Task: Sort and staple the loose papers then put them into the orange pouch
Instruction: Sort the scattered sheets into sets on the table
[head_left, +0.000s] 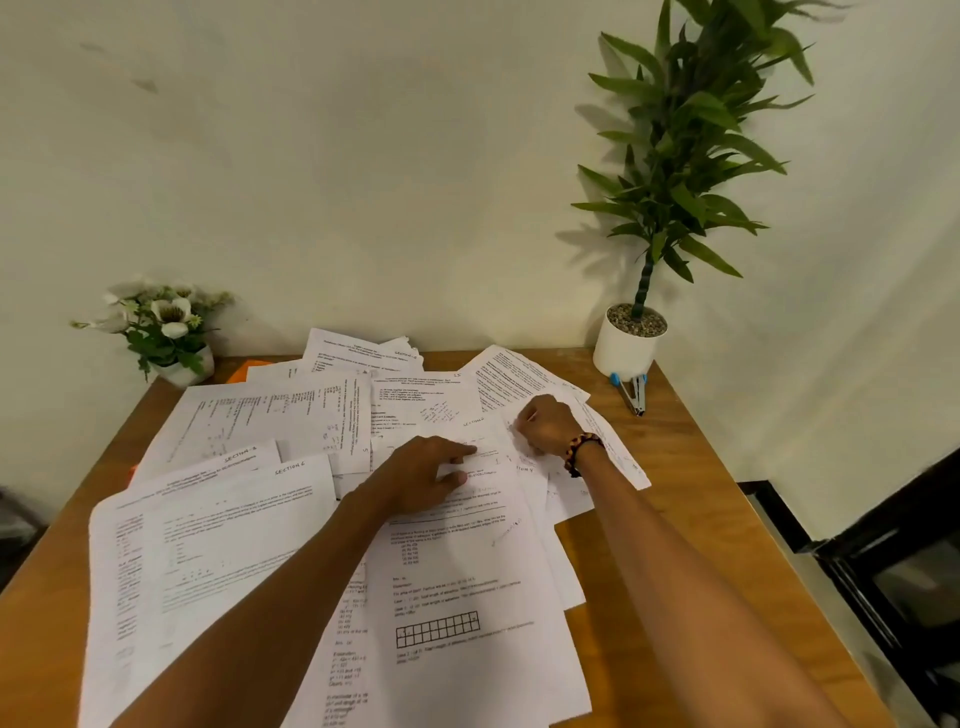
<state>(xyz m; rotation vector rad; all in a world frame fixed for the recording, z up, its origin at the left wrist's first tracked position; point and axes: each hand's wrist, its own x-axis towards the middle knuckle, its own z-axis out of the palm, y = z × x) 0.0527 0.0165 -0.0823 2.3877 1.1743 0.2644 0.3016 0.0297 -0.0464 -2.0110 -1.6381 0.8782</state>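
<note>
Seen from the head camera, looking down: a wooden table (675, 519) stands against a pale wall, most of its top covered by loose papers (234, 545), printed white sheets overlapping at many angles, some with handwritten section labels near their top edges. Both bare arms reach forward from the near edge into the middle of the spread. The left hand (421, 475) lies on a sheet near the table's centre, fingers loosely extended and pressing down, probably to pin that sheet while the other hand works. The right hand (543, 423), with a beaded bracelet (584, 452) at the wrist, sits just beyond it toward the far right, fingers curled in; it seems to pinch the edge of a sheet (597, 441), though the grip itself is hidden. A sliver of the orange pouch (244, 371) shows near the far left corner, mostly buried under papers. A stapler (634, 392) with blue ends lies near the far right corner, well apart from both hands, beside a white pot holding a tall green plant (675, 156). A small pot of white flowers (166, 327) stands at the far left corner. Sorting looks barely begun.
</note>
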